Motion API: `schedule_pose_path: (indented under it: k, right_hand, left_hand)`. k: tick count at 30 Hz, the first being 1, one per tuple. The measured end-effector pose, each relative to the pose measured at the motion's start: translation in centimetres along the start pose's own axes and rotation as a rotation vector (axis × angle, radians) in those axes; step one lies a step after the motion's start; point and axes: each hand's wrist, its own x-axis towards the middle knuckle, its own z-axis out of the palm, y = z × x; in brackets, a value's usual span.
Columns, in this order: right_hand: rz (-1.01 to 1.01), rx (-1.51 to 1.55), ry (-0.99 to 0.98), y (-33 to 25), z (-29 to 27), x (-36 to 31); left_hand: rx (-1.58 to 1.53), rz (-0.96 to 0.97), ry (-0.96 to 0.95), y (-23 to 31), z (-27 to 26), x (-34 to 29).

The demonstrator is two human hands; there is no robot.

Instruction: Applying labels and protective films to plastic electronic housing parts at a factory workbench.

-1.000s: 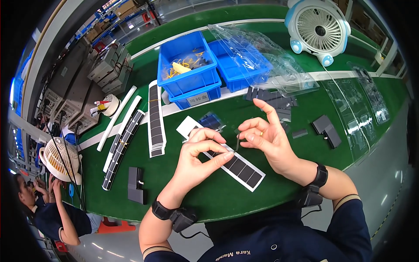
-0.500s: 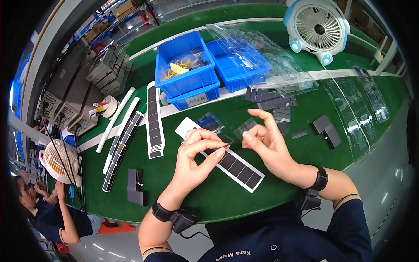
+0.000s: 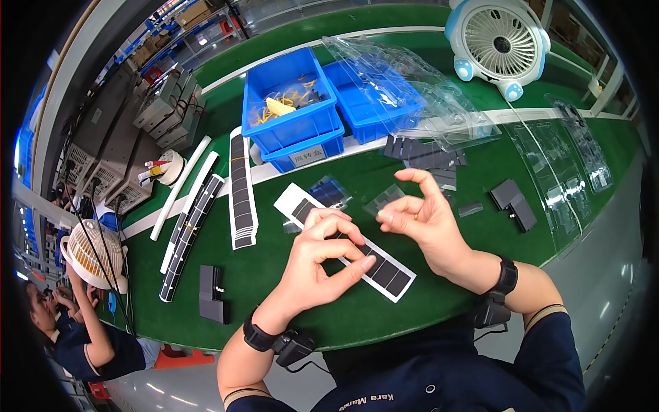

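Note:
A white backing strip with black rectangular stickers [image 3: 388, 276] lies slantwise on the green table. Over its middle, my left hand [image 3: 312, 264] bends with thumb and forefinger close together; whatever they pinch, if anything, is hidden. My right hand [image 3: 436, 223] is raised above the strip's right side, its thumb and fingertips together around something too small to make out. Just beyond the right fingertips lies a piece of clear film [image 3: 384, 198]. Dark blue film pieces [image 3: 329, 192] rest behind the strip's far end. Black angular devices lie on both sides, one left [image 3: 213, 294] and one right [image 3: 513, 206].
Blue bins [image 3: 295, 127] stand at the back, one holding yellow wires. Clear plastic trays [image 3: 439, 103] lean beside them. Further sticker strips [image 3: 241, 199] and rolled ones [image 3: 189, 244] lie left. Fans stand at back right [image 3: 500, 48] and left [image 3: 96, 254], near another person.
My left hand has moved right and slightly down over the strip; the dark piece in its fingertips no longer shows. My right thumb and fingers have drawn together and shifted slightly left.

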Motion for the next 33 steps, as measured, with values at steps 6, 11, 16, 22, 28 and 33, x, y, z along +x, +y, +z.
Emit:
schedule_pose_path:
  k: [6,11,16,22,28,33]
  right_hand:
    - [-0.039,-0.196,-0.171,-1.0,1.0,-0.4]
    - [-0.175,-0.363,-0.203,-0.9,1.4,-0.8]
    - [-0.201,-0.393,-0.182,-0.9,1.4,-1.0]
    - [-0.216,-0.456,-0.184,-0.6,1.4,-1.1]
    - [-0.271,-0.49,-0.172,-0.8,1.4,-1.1]
    - [-0.411,-0.514,-0.114,-1.0,1.1,-1.3]
  left_hand:
    - [-0.067,-0.071,0.017,-0.6,0.2,-0.1]
    - [-0.07,-0.084,0.052,-1.3,-0.3,-0.3]
    - [0.522,-0.196,0.3,-1.4,-1.8,0.5]
    - [0.717,-0.473,0.256,-5.5,-4.0,-0.7]
    - [0.457,-0.536,0.266,-6.1,-4.0,-0.5]
    - [-0.172,-0.424,0.618,-4.7,-3.9,-0.5]
